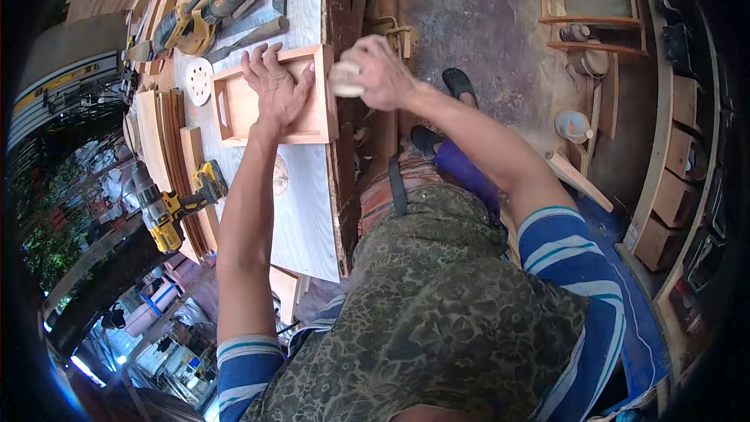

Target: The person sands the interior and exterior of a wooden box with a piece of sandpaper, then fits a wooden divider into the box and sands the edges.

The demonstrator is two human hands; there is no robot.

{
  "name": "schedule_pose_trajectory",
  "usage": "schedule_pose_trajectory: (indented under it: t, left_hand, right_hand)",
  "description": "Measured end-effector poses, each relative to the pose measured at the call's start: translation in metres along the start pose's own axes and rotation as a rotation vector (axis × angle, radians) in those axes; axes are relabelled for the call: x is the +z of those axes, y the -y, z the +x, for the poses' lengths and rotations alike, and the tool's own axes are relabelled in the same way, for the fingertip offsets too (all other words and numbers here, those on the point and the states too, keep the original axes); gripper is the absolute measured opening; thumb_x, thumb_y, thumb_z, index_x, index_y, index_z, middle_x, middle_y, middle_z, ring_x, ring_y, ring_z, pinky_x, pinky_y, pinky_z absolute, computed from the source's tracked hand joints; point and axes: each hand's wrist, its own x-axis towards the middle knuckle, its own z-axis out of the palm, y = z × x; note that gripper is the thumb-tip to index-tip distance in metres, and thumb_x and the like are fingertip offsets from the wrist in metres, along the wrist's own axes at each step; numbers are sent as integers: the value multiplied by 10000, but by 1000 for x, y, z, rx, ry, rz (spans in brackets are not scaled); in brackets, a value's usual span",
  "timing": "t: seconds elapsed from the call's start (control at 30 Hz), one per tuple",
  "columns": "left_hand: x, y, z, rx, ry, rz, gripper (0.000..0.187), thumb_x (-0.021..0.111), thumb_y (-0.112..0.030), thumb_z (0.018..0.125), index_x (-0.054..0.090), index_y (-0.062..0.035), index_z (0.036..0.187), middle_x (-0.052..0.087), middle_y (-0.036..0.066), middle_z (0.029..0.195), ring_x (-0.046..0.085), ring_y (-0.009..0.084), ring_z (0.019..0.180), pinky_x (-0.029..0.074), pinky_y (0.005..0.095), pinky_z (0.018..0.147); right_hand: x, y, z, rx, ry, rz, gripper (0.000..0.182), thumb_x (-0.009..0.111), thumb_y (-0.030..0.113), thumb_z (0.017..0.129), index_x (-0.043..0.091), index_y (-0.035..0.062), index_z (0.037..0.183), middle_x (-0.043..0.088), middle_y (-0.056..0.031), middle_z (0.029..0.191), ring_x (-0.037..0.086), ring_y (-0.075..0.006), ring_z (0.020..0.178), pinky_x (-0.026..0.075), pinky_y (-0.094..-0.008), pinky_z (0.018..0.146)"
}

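Observation:
A shallow wooden tray (246, 109) with raised sides and a handle slot lies on the bench near its edge. My left hand (277, 90) braces the tray, its fingers curled over the far rim and its thumb against the wall nearest the bench edge. Just off the tray's outer side is my right hand (379, 74), smeared by motion. Its fingers close around a tan pad of folded sandpaper (346, 80), whose grit side I cannot see.
A yellow-black sander (211, 16), a chisel (250, 37) and a round sanding disc (199, 82) lie beyond the tray. A cordless drill (168, 207) rests by stacked wooden boards (168, 148). A wooden frame (594, 39) and white bucket (573, 126) stand at right.

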Motion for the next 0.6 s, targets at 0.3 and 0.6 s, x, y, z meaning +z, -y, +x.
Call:
schedule_pose_trajectory:
  t: [0.3, 0.6]
  left_hand:
    - [-3, 2, 1, 26, 16, 5, 858, 656, -584, 947, 310, -19, 1491, 261, 287, 1508, 86, 521, 1455, 47, 649, 1216]
    - [0, 4, 2, 76, -41, -9, 843, 658, -569, 950, 311, -20, 1487, 275, 287, 1489, 118, 509, 1435, 45, 650, 1215]
  right_hand:
    - [-13, -7, 10, -106, 159, 17, 634, 640, -9, 641, 734, 255, 1210, 628, -58, 1067, 549, -326, 1084, 416, -488, 978]
    - [-3, 19, -2, -68, 120, -168, 432, 612, 89, 821, 758, 272, 1185, 590, -63, 1002, 550, -287, 1033, 429, -457, 951]
